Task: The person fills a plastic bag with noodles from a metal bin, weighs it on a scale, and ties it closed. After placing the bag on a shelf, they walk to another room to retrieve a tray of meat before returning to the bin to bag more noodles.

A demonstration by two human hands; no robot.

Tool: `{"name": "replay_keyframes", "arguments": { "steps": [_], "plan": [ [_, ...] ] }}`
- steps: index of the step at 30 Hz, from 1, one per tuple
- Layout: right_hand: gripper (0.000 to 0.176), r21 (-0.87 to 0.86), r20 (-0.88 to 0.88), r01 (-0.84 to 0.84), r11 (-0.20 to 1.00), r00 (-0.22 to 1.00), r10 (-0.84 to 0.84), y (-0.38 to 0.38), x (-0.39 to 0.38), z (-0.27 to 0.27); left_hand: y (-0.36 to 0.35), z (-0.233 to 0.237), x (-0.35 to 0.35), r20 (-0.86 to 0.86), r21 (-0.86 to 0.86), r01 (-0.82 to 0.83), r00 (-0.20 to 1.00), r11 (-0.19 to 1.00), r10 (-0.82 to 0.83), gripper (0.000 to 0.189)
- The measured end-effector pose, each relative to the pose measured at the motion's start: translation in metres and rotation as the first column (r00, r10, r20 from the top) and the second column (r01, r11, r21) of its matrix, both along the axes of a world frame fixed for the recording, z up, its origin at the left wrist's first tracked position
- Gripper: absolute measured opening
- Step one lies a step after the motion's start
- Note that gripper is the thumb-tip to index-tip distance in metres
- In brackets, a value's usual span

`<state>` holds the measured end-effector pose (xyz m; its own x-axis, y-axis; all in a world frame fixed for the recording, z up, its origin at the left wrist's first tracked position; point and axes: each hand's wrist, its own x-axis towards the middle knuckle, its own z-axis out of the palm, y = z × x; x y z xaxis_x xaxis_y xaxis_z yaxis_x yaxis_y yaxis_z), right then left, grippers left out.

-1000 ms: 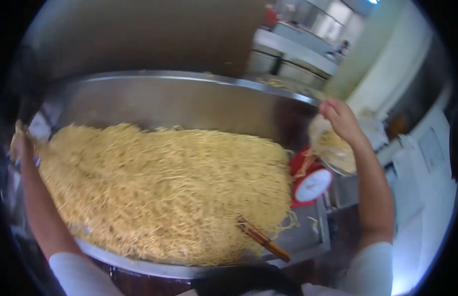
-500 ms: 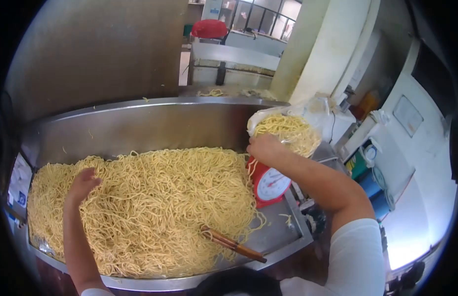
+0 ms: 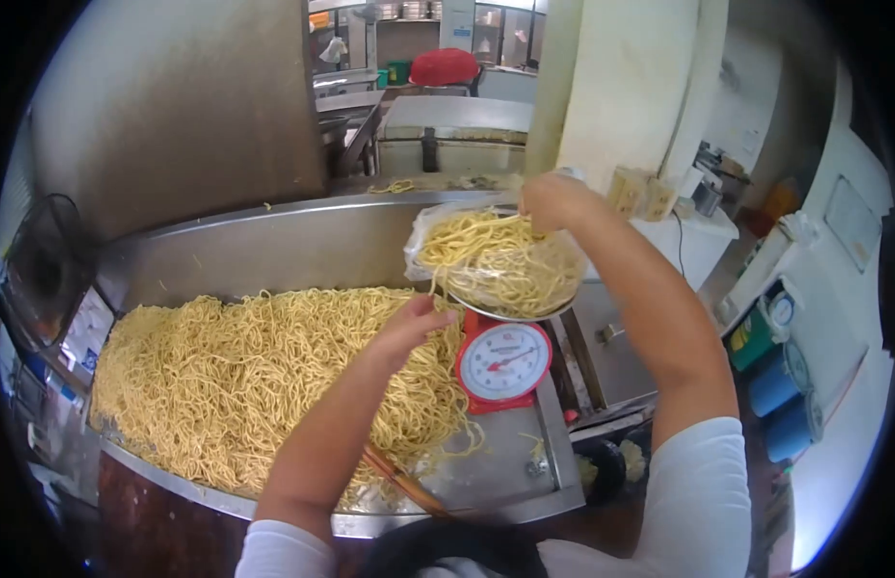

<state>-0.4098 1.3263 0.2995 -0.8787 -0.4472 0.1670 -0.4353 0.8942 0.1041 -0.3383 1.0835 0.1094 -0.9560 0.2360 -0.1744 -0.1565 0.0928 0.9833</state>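
A clear plastic bag of yellow noodles [image 3: 505,275] rests on the round pan of a red dial scale [image 3: 505,361]. My right hand [image 3: 555,200] is closed at the bag's upper right edge; its fingertips are partly hidden. Just left of the scale, my left hand [image 3: 414,326] reaches over the loose noodles with its fingers stretched out and nothing in them. A few noodle strands hang over the bag's left side near those fingers. The big heap of noodles [image 3: 236,385] fills much of the metal trough [image 3: 264,231].
Wooden sticks [image 3: 406,482] lean across the trough's front rim below my left forearm. A pale pillar [image 3: 640,87] rises behind the scale. Blue containers [image 3: 785,376] stand at the right. A red covered bundle [image 3: 445,67] sits in the background.
My left hand has moved right, from the heap's left part to beside the scale. My right hand has shifted from the bag's left side to its upper right edge. The view has turned.
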Motion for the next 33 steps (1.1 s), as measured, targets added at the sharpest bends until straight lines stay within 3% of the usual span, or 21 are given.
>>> {"name": "replay_keyframes", "arguments": {
  "steps": [1,2,4,5,6,7,8,10,11,12,13,16,17,19,20,22,25,29,31,32,33],
  "plan": [
    [0.016,0.301,-0.044,0.098,0.949,0.995,-0.089,0.002,0.003,-0.006,0.010,-0.014,-0.008,-0.006,-0.013,-0.001,1.000,1.000,0.001,0.073],
    [0.016,0.292,-0.050,0.099,0.951,0.995,-0.088,0.003,0.008,-0.005,0.020,-0.027,-0.016,0.072,0.071,0.033,0.997,0.997,-0.038,0.061],
    [0.016,0.044,-0.160,0.146,0.988,0.978,-0.137,0.004,0.023,0.004,0.030,-0.019,-0.014,0.148,0.156,0.053,0.986,0.986,-0.076,0.050],
    [0.016,0.035,-0.156,0.143,0.989,0.978,-0.136,0.007,0.031,0.010,0.024,0.005,0.000,0.082,-0.078,0.113,0.991,0.991,-0.106,0.040],
    [0.017,0.013,-0.275,0.120,0.993,0.955,-0.112,0.013,0.041,0.016,0.020,0.028,0.011,0.029,-0.316,0.160,0.987,0.935,-0.159,0.032],
    [0.018,-0.008,-0.390,0.101,0.995,0.916,-0.096,0.022,0.046,0.016,0.020,0.048,0.012,-0.089,-0.534,0.102,0.980,0.839,-0.175,0.030],
    [0.018,-0.020,-0.379,0.109,0.994,0.919,-0.108,0.033,0.045,0.011,0.024,0.067,0.010,-0.196,-0.709,0.015,0.956,0.705,-0.218,0.028],
    [0.024,-0.172,-0.594,0.076,0.982,0.787,-0.165,0.056,0.038,0.008,0.039,0.109,0.000,-0.517,-0.799,-0.272,0.767,0.536,-0.381,0.027],
    [0.024,-0.174,-0.597,0.078,0.982,0.785,-0.168,0.064,0.037,0.006,0.052,0.132,-0.003,-0.587,-0.768,-0.334,0.708,0.546,-0.394,0.026],
    [0.028,-0.291,-0.441,0.146,0.945,0.857,-0.268,0.071,0.036,0.004,0.069,0.154,-0.007,-0.652,-0.731,-0.392,0.642,0.558,-0.404,0.024],
    [0.032,-0.390,-0.263,0.230,0.892,0.900,-0.347,0.077,0.036,0.004,0.083,0.173,-0.017,-0.633,-0.732,-0.339,0.660,0.591,-0.404,0.022],
    [0.037,-0.348,-0.121,0.296,0.890,0.927,-0.356,0.090,0.038,0.008,0.122,0.210,-0.038,-0.597,-0.602,-0.204,0.757,0.772,-0.265,0.021],
    [0.037,-0.348,-0.122,0.296,0.890,0.927,-0.356,0.095,0.037,0.008,0.130,0.212,-0.054,-0.598,-0.602,-0.205,0.757,0.772,-0.265,0.021],
    [0.042,-0.459,-0.168,0.148,0.876,0.954,-0.249,0.105,0.034,0.006,0.143,0.198,-0.094,-0.824,-0.356,-0.270,0.543,0.894,-0.164,0.026],
    [0.042,-0.462,-0.163,0.152,0.874,0.954,-0.252,0.108,0.032,0.007,0.148,0.195,-0.099,-0.821,-0.361,-0.267,0.545,0.894,-0.169,0.026],
    [0.045,-0.834,0.125,0.122,0.539,0.992,-0.032,0.113,0.029,0.007,0.156,0.186,-0.109,-0.795,-0.367,-0.130,0.557,0.921,-0.239,0.026],
    [0.043,-0.891,0.115,0.098,0.443,0.993,0.013,0.108,0.039,0.009,0.153,0.173,-0.098,-0.672,-0.522,-0.060,0.644,0.851,-0.367,0.022],
    [0.045,-0.882,0.103,0.070,0.466,0.994,0.046,0.108,0.033,-0.003,0.137,0.147,-0.089,-0.665,-0.629,-0.149,0.612,0.763,-0.429,0.021],
    [0.045,-0.817,0.094,0.044,0.575,0.994,0.058,0.108,0.029,-0.010,0.125,0.139,-0.082,-0.706,-0.689,-0.285,0.470,0.667,-0.529,0.020],
    [0.045,-0.820,0.102,0.051,0.570,0.993,0.058,0.107,0.029,-0.014,0.122,0.142,-0.072,-0.700,-0.695,-0.279,0.476,0.663,-0.533,0.020],
    [0.045,-0.749,-0.007,-0.032,0.662,0.999,0.039,0.105,0.029,-0.017,0.120,0.150,-0.058,-0.661,-0.742,-0.369,0.540,0.560,-0.521,0.019]
  ]
}}
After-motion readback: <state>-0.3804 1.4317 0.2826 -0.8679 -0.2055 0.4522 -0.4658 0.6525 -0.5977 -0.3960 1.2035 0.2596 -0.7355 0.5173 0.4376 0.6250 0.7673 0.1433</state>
